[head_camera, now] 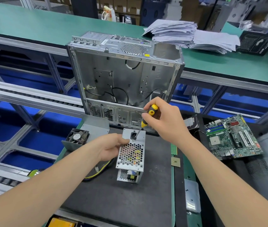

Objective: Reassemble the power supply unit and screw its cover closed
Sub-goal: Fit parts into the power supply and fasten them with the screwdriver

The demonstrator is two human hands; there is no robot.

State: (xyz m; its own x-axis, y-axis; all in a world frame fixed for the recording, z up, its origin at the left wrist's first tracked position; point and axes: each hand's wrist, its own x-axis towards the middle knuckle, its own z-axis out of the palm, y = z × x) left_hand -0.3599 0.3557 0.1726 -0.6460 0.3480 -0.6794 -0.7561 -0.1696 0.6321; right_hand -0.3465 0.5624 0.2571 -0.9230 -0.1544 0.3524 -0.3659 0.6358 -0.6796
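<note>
Though near chassis (pixel 125 71), unit (pixel 130 154) amid open mat (pixel 121 199)

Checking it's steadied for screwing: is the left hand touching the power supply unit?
Touching. The head view shows the left hand gripping the power supply unit by its left edge; the right hand holds the screwdriver.

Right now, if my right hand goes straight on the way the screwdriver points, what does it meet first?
The screwdriver in your right hand would first meet the face of the power supply unit, beside its power socket; depth unclear.
</note>
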